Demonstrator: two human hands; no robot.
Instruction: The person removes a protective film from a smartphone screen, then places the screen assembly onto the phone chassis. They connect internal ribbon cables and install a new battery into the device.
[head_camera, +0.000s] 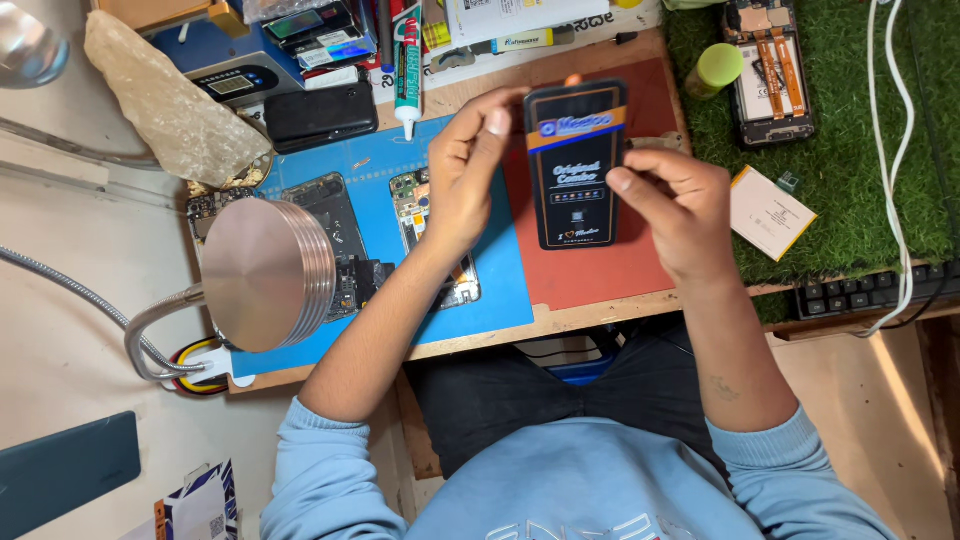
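While over the red mat (600, 270), both hands grip a flat, glossy black rect. phone screen (577, 165) w/ film.

Both forearms are raised from the lower edge of the view, bare from the pushed-up pale blue sleeves to the wrists, and are angled inward so that the 2 hands are brought close together. The left hand (465, 175) is held with the wrist bent and the fingers curled, thumb and forefinger pinched together at the top in a closed grip. The right hand (680, 205) is turned back-upward, its fingers folded and its thumb laid flat, pointing toward the left hand.
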